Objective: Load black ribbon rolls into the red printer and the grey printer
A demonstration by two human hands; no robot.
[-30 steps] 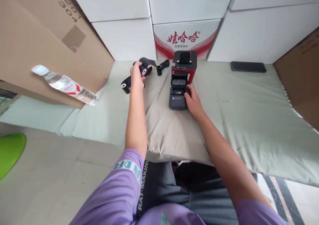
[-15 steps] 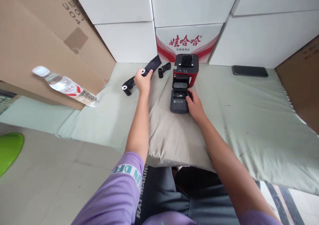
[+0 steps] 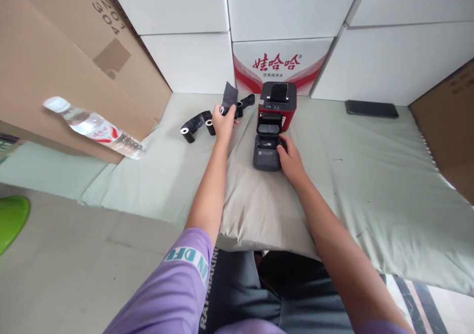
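A small red and grey printer [image 3: 273, 122] stands on a beige pillow [image 3: 255, 201] with its lid folded down toward me. My right hand [image 3: 291, 157] rests on the right side of that open lid, fingers curled against it. My left hand [image 3: 224, 123] grips a black ribbon [image 3: 230, 97] whose loose end sticks up above my fingers. Two black ribbon rolls lie to the left on the sheet: one roll [image 3: 210, 125] beside my hand, another roll [image 3: 188, 132] farther left. A third small roll [image 3: 240, 108] lies between my hand and the printer.
A water bottle [image 3: 96, 127] lies against a leaning brown cardboard box [image 3: 55, 62] at left. White cartons [image 3: 281, 60] are stacked behind the printer. A black phone [image 3: 372, 109] lies at back right on the green sheet [image 3: 370, 176]. A green object [image 3: 11, 220] sits on the floor.
My left hand has moved right, toward the printer, carrying the black ribbon; one roll now lies behind it on the sheet. My right hand has stayed on the printer lid.
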